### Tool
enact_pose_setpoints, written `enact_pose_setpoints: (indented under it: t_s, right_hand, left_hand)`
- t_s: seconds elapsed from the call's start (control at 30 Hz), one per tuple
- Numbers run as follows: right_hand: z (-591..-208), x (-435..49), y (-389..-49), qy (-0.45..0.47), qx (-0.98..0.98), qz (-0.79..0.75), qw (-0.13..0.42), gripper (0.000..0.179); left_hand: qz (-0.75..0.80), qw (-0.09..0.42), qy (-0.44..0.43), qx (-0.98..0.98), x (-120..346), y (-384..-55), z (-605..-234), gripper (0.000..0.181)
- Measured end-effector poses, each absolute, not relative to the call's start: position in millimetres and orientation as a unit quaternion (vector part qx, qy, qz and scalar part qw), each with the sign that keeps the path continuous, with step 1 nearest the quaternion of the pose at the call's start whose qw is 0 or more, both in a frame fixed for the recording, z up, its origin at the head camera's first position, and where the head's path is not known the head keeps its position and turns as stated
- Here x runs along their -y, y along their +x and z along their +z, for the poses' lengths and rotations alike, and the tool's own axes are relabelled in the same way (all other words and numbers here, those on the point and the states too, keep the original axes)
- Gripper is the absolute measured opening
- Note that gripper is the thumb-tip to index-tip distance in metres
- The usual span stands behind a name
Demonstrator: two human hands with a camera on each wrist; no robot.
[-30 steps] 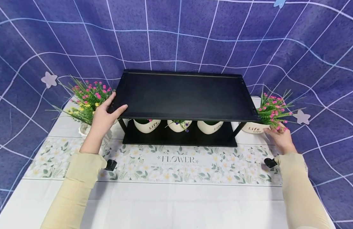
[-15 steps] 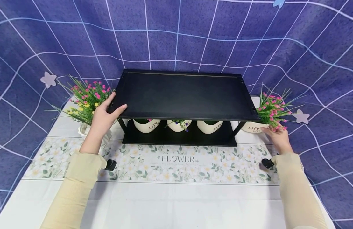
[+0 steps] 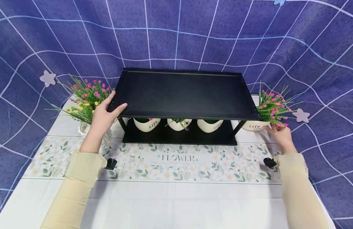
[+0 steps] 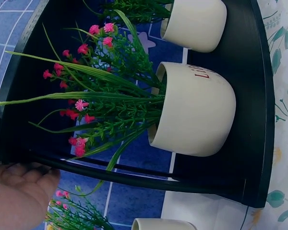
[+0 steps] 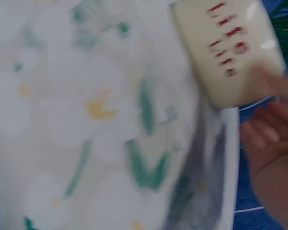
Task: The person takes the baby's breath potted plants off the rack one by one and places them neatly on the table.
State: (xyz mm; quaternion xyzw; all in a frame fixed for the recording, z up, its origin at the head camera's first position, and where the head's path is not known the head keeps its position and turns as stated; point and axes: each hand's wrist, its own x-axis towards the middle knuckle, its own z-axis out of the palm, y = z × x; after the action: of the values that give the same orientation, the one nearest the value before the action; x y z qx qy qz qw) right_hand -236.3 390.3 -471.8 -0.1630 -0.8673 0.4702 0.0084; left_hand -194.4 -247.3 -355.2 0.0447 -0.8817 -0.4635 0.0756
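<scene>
My left hand (image 3: pixel 103 117) grips the left end of a black two-tier shelf (image 3: pixel 182 95), thumb on the top board. The left wrist view shows the fingers curled at its edge. At the shelf's right end, my right hand (image 3: pixel 280 136) is beside a cream flowerpot (image 3: pixel 254 126) lettered "Life", with pink flowers (image 3: pixel 273 106). In the right wrist view the blurred thumb (image 5: pixel 278 86) lies right at the pot's corner, with the other fingers bent loosely below it. On the lower board stand several cream pots (image 3: pixel 147 125), partly hidden from above by the top board.
A white pot (image 3: pixel 84 128) with pink and yellow flowers (image 3: pixel 87 98) stands left of the shelf, behind my left forearm. A floral runner (image 3: pixel 176 165) lettered "FLOWER" crosses the white table (image 3: pixel 176 203). Behind hangs a blue gridded cloth (image 3: pixel 176 31).
My right hand shifts slightly left, then back right beside the pot. The left hand keeps its grip, and the shelf and pots stay practically in place.
</scene>
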Motion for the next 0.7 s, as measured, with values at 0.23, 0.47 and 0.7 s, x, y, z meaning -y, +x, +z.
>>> enact_pose_setpoints:
  t_s: [0.23,0.47,0.7]
  right_hand:
    - [-441.2,-390.8,-225.1,-0.258,0.775,0.571,0.084,0.055]
    - [-386.1,-386.8,-213.5,-0.335,0.569,0.695,0.284,0.049]
    - [-335.9,-343.8,-201.8,-0.242,0.663,0.599,0.379,0.056]
  left_hand:
    - [-0.466,0.073,0.052,0.880,248.0,-194.4,-354.7,0.079]
    - [-0.468,0.067,0.049,0.880,247.2,-194.3,-353.6,0.079]
    - [-0.469,0.062,0.051,0.879,246.8,-194.4,-354.3,0.080]
